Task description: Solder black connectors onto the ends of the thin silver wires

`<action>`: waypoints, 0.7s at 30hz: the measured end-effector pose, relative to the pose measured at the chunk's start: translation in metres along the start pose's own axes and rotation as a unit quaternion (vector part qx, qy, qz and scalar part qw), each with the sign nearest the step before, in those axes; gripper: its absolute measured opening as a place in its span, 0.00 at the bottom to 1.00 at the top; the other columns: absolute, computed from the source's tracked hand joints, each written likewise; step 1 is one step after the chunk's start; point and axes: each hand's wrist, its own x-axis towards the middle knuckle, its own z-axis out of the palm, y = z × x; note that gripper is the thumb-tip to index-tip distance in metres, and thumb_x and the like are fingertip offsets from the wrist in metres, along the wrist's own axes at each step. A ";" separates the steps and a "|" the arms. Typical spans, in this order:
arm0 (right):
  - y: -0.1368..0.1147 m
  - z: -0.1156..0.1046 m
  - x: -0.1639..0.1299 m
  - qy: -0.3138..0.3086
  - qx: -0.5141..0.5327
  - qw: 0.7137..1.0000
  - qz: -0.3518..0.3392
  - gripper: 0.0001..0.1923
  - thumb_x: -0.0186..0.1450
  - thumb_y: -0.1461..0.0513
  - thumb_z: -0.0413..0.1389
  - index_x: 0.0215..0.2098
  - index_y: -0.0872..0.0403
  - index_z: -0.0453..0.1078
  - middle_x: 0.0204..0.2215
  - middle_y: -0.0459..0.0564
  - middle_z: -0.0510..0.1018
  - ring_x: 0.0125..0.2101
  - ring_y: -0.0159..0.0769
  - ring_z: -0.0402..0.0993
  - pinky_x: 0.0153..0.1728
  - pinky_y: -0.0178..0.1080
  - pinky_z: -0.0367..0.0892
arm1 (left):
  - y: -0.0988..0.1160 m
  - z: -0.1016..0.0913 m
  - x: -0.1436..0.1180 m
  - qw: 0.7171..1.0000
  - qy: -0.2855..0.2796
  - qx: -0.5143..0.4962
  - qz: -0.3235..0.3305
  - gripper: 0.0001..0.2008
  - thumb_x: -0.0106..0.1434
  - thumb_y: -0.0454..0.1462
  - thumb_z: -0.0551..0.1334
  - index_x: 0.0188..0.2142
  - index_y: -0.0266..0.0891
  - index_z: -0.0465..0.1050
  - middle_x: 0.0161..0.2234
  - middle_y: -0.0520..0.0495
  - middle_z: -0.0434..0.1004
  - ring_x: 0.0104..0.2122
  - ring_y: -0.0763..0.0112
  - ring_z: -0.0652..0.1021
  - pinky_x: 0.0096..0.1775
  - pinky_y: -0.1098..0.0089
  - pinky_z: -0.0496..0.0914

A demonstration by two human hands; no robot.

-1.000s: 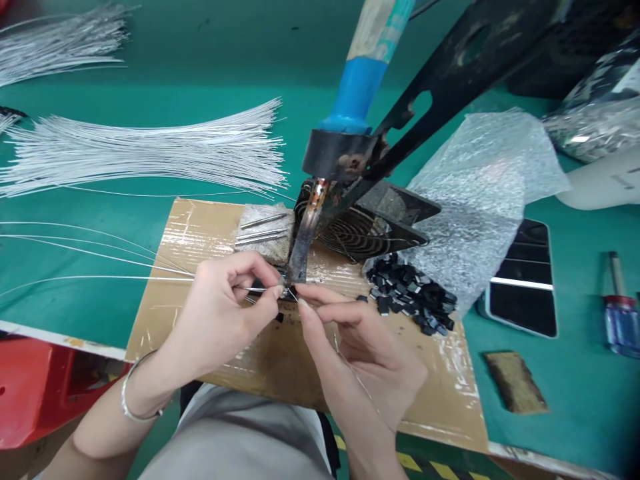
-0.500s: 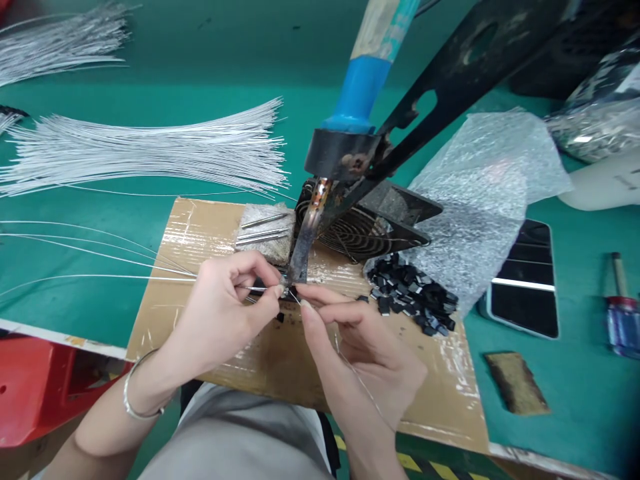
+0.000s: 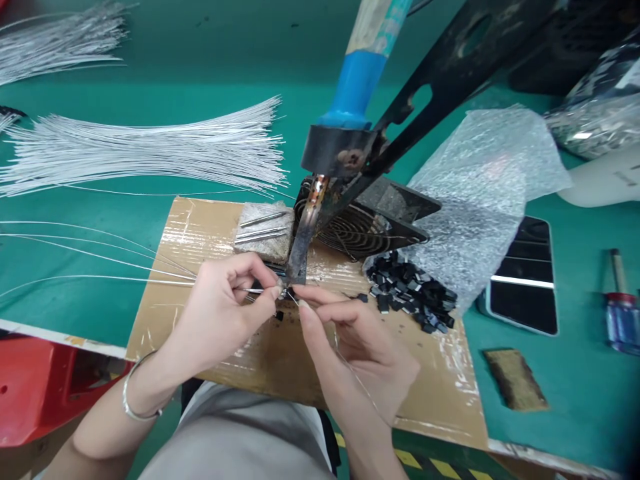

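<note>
My left hand (image 3: 225,317) is closed in a pinch on thin white wires (image 3: 173,283), which trail off to the left. Their ends meet the tip of a soldering iron (image 3: 359,87), clamped upright in a black metal stand (image 3: 430,87). Thumb and forefinger of my right hand (image 3: 363,353) pinch a thin strand of solder wire (image 3: 361,383) that runs back across the palm. Its front end reaches the iron's tip, right by my left fingertips. Fingers partly hide a small dark part at the joint, so its kind cannot be made out.
Cardboard (image 3: 440,393) lies under the work. Behind the iron stands a black fan (image 3: 350,233); a pad with metal rods (image 3: 263,230) is beside it. Rightward are small black pieces (image 3: 413,293), bubble wrap (image 3: 480,180), a phone (image 3: 525,280) and a screwdriver (image 3: 621,307). Bundled white wires (image 3: 150,150) lie back left.
Both hands keep their pinches near the iron's tip. My right hand has shifted very slightly left, and the whole view has moved a little.
</note>
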 end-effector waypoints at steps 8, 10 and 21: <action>0.002 -0.001 0.000 0.041 0.032 0.998 0.039 0.06 0.69 0.63 0.63 0.34 0.51 0.73 0.35 0.47 0.86 0.35 0.35 0.84 0.38 0.37 0.78 | -0.013 -0.003 -0.008 1.000 -0.018 -0.003 -0.021 0.05 0.61 0.36 0.67 0.29 0.39 0.75 0.26 0.49 0.76 0.24 0.73 0.71 0.25 0.72 0.62; 0.005 -0.012 0.004 0.104 0.053 0.991 0.069 0.06 0.69 0.59 0.63 0.34 0.51 0.74 0.26 0.43 0.81 0.26 0.31 0.78 0.30 0.35 0.74 | -0.020 -0.004 -0.012 0.999 -0.021 0.021 -0.016 0.05 0.63 0.36 0.66 0.30 0.39 0.76 0.26 0.49 0.77 0.23 0.72 0.72 0.25 0.71 0.63; 0.075 -0.113 0.008 0.215 -0.087 0.972 0.044 0.32 0.73 0.41 0.46 0.39 0.50 0.85 0.33 0.59 0.86 0.33 0.50 0.81 0.35 0.55 0.69 | -0.058 -0.012 -0.031 0.942 0.010 0.195 0.273 0.08 0.67 0.29 0.64 0.42 0.41 0.80 0.42 0.42 0.84 0.40 0.61 0.80 0.45 0.58 0.74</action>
